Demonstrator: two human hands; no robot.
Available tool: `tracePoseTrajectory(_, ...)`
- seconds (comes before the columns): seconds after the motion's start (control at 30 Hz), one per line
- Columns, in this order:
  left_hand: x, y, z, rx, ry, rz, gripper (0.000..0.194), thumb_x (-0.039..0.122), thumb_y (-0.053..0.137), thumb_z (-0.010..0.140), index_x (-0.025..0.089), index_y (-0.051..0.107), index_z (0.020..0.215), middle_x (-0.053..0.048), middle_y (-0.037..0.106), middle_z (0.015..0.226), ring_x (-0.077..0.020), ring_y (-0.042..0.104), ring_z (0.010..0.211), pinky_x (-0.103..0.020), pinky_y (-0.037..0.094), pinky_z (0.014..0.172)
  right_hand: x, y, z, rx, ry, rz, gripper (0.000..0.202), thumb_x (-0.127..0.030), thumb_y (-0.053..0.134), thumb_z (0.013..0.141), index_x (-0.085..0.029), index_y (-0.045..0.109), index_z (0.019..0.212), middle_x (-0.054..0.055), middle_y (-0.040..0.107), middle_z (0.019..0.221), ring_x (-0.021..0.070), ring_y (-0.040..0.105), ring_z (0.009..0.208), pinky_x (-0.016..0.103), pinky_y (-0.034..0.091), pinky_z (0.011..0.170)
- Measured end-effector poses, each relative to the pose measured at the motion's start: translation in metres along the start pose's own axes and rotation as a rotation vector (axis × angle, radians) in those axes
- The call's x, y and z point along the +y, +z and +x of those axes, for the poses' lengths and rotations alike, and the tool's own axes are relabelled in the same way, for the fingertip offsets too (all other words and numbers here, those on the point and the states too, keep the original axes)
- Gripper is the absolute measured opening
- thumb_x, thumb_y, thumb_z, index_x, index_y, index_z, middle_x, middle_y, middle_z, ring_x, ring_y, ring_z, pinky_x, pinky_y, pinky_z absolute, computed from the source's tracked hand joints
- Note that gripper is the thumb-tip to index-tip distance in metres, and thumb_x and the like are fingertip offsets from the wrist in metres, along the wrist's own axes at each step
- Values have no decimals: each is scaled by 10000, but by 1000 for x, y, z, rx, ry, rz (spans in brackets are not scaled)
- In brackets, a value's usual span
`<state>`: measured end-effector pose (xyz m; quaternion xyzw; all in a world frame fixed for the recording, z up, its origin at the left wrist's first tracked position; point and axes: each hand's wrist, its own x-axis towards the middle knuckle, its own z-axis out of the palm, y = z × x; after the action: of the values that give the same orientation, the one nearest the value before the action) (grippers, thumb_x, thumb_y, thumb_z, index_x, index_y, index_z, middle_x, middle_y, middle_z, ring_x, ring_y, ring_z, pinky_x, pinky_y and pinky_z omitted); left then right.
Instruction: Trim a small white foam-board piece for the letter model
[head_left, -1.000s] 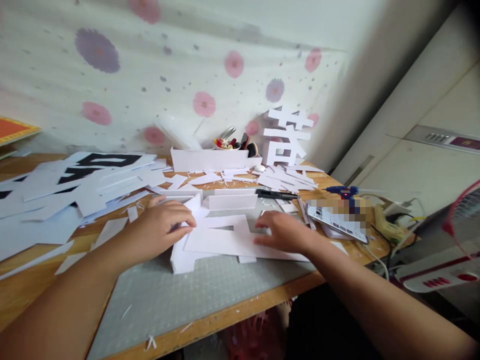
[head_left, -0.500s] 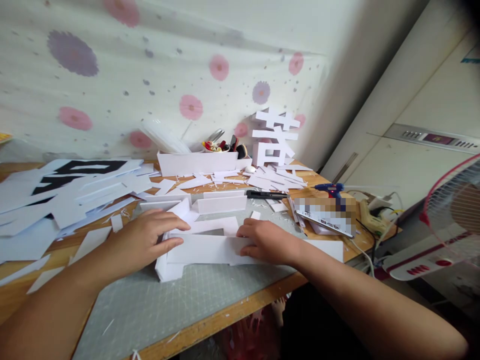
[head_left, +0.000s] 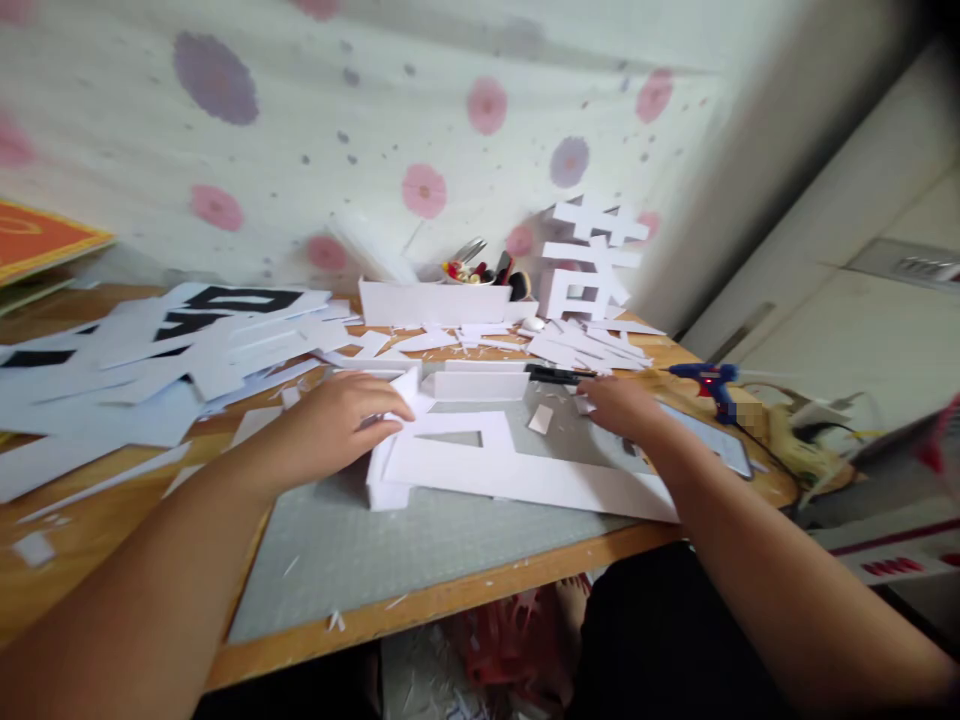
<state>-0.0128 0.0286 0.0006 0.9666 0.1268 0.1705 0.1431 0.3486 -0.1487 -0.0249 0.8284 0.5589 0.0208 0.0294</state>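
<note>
The left hand [head_left: 341, 420] lies fingers curled on the white foam-board piece [head_left: 480, 465], flat on the cutting mat [head_left: 420, 540] mid-tabletop; the right hand [head_left: 626, 408], at 3 o'clock of it, looks loosely open, holding nothing I can tell. At 12 o'clock stand a tool tray [head_left: 435, 300] and a white cut-out character [head_left: 589, 260]; a blue glue gun [head_left: 709, 380] lies at 2 o'clock. The sheets [head_left: 150, 360] at 10 o'clock bear black strokes too cut off to read.
</note>
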Motion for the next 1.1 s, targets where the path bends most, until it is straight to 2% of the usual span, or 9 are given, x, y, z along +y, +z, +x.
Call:
tracePoseTrajectory(0.13,7,-6,0,-63,-3,-143,211,310,532,897,232,729,912,-4,728,972,-158,644,929,-302,442,881,-25,-16,-9,109,-112,137,205,-158,546,824,-164,722,929,116,725,928,226,661,809,312,463,710)
tracePoseTrajectory(0.2,8,-10,0,-111,-10,-204,186,295,560,876,224,732,886,-5,717,956,-143,636,902,-279,448,853,-54,-22,-19,147,-222,334,196,-279,570,856,-182,709,955,70,720,869,181,645,740,285,475,674)
tracePoseTrajectory(0.23,9,-11,-1,-133,-11,-227,176,291,571,867,222,733,873,-7,711,950,-140,631,894,-273,448,844,-72,-24,-25,145,-303,567,216,-320,588,857,-172,706,959,65,717,830,170,637,710,276,479,644)
tracePoseTrajectory(0.27,9,-13,-1,-150,-12,-244,169,288,579,859,221,734,860,-8,705,945,-138,626,889,-269,446,838,-92,-24,-31,88,-400,781,236,-352,600,860,-169,708,961,65,720,839,171,640,734,275,489,654)
tracePoseTrajectory(0.33,9,-15,-1,-176,-16,-267,161,289,590,849,217,734,840,-13,695,932,-138,618,881,-265,442,824,-131,-21,-40,-13,-508,992,212,-346,609,859,-166,712,905,39,704,771,150,612,695,262,481,639)
tracePoseTrajectory(0.4,9,-16,-1,-192,-28,-278,158,292,597,844,211,732,828,-15,688,910,-138,613,870,-260,438,806,-162,-14,-44,-58,-516,1039,153,-280,611,850,-165,711,835,12,680,704,123,564,625,239,440,585)
tracePoseTrajectory(0.47,9,-16,-1,-202,-42,-282,157,292,600,842,204,729,821,-14,686,895,-136,613,864,-256,435,800,-182,-6,-45,-73,-490,1020,109,-219,626,829,-161,715,805,0,670,677,109,536,594,225,407,554)
tracePoseTrajectory(0.6,7,-17,-1,-221,-54,-286,154,293,604,841,201,725,814,-14,696,894,-141,618,871,-258,434,805,-196,4,-44,-88,-474,967,81,-176,649,814,-164,729,805,-5,676,676,103,529,587,214,389,543)
tracePoseTrajectory(1.1,5,-17,-3,-270,45,-308,132,273,636,827,213,737,767,-17,717,888,-169,614,916,-318,422,915,-206,10,-47,-9,-539,863,84,-172,655,822,-162,738,825,-1,680,686,98,521,577,217,391,557)
